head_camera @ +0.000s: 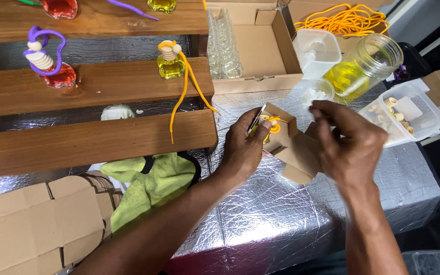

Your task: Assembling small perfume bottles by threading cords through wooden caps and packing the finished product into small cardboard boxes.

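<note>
Left hand grips the small box over the foil table, orange cord peeking out; right hand pinches its flap, fingers curled. Light, crushable card, probably; hold the side walls.

Small box between hands; jar behind; cloth left.

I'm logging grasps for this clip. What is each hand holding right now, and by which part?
The left hand grips a small brown cardboard box by its upper left side. The right hand is at the box's opened flaps; its exact hold cannot be told.
</note>
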